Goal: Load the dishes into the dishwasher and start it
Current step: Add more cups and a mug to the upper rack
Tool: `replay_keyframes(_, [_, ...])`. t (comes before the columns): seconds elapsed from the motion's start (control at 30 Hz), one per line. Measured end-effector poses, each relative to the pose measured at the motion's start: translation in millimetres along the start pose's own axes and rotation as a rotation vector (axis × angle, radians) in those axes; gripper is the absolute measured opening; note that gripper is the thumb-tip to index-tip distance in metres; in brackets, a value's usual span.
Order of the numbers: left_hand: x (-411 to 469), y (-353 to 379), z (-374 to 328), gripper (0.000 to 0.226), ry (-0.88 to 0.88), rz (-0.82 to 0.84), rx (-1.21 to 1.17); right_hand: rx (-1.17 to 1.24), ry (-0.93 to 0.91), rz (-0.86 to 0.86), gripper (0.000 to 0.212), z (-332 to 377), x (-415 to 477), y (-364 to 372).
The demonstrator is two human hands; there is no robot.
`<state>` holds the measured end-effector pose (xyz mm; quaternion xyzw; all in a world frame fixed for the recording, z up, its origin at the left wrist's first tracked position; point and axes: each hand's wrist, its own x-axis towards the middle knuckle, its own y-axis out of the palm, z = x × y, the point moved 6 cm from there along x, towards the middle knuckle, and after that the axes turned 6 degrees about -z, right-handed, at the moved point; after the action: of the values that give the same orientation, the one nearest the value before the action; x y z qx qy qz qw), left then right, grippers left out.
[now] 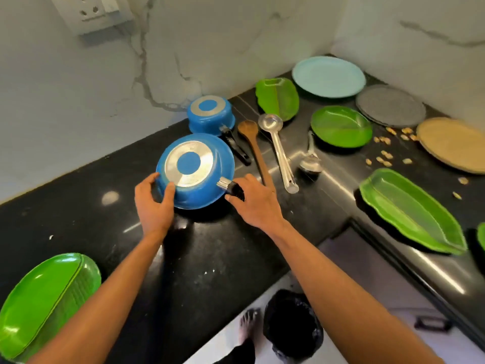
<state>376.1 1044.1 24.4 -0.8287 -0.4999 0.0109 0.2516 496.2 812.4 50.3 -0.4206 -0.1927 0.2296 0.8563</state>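
A blue frying pan lies upside down on the black counter. My left hand grips its near left rim, thumb on the base. My right hand is closed around its black handle. Behind it a smaller blue saucepan also lies upside down. To the right lie a wooden spoon, a steel ladle and a small steel spoon. Green leaf-shaped plates lie at the back, at the right and at the near left, with a green oval plate near the corner. No dishwasher is in view.
A light blue plate, a grey plate and a tan plate lie along the right wall, with food crumbs scattered nearby. A black-lined bin stands on the floor beside my foot. A wall socket is on the wall above.
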Motion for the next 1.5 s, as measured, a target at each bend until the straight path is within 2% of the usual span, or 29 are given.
replay_keyframes(0.2, [-84.2, 50.8, -60.6, 0.053, 0.042, 0.298, -0.138, -0.027, 0.229, -0.185, 0.042, -49.2, -138.8, -68.8])
replay_keyframes(0.37, [-247.4, 89.8, -98.5, 0.064, 0.109, 0.691, -0.256, 0.002, 0.561, -0.413, 0.033, -94.5, -344.8, -112.6])
replay_keyframes(0.47, [-361.7, 94.9, -98.8, 0.068, 0.192, 0.882, -0.197, -0.011, 0.791, -0.548, 0.032, -104.6, -482.7, -120.2])
replay_keyframes(0.6, [-531.0, 76.6, -95.3, 0.062, 0.285, 1.173, -0.163, 0.046, 1.111, -0.665, 0.019, -95.4, -664.9, -112.1])
replay_keyframes(0.67, [-599.0, 65.7, -85.6, 0.056, 0.345, 1.311, -0.143, 0.083, 1.223, -0.717, 0.022, -81.7, -739.2, -100.4])
replay_keyframes(0.8, [-708.1, 46.8, -75.1, 0.063, 0.46, 1.532, -0.043, 0.128, 1.45, -0.835, 0.024, -50.0, -854.6, -80.4])
replay_keyframes(0.9, [-779.1, 28.6, -86.5, 0.054, 0.533, 1.672, -0.032, 0.172, 1.592, -0.923, 0.02, -36.2, -918.2, -67.2])
replay_keyframes(1.0, [-822.3, 29.7, -90.1, 0.048, 0.576, 1.753, 0.005, 0.211, 1.699, -0.986, 0.021, -35.1, -951.4, -55.2])
replay_keyframes(1.1, [-858.8, 39.2, -92.0, 0.033, 0.541, 1.784, 0.044, 0.225, 1.777, -1.043, 0.024, -47.7, -974.3, -52.4])
replay_keyframes(1.23, [-904.7, 72.5, -98.7, 0.021, 0.571, 1.82, 0.061, 0.27, 1.84, -1.125, 0.022, -88.0, -1001.3, -67.7])
replay_keyframes(1.3, [-925.0, 92.5, -106.7, 0.024, 0.592, 1.831, 0.051, 0.313, 1.871, -1.134, 0.017, -117.5, -1014.7, -76.9])
replay_keyframes(1.4, [-950.3, 119.0, -123.9, 0.019, 0.734, 1.816, 0.075, 0.316, 1.898, -1.171, 0.015, -156.0, -1035.4, -98.3])
replay_keyframes(1.5, [-977.4, 148.2, -145.3, 0.021, 0.886, 1.824, 0.083, 0.303, 1.901, -1.129, 0.015, -191.7, -1056.8, -124.8])
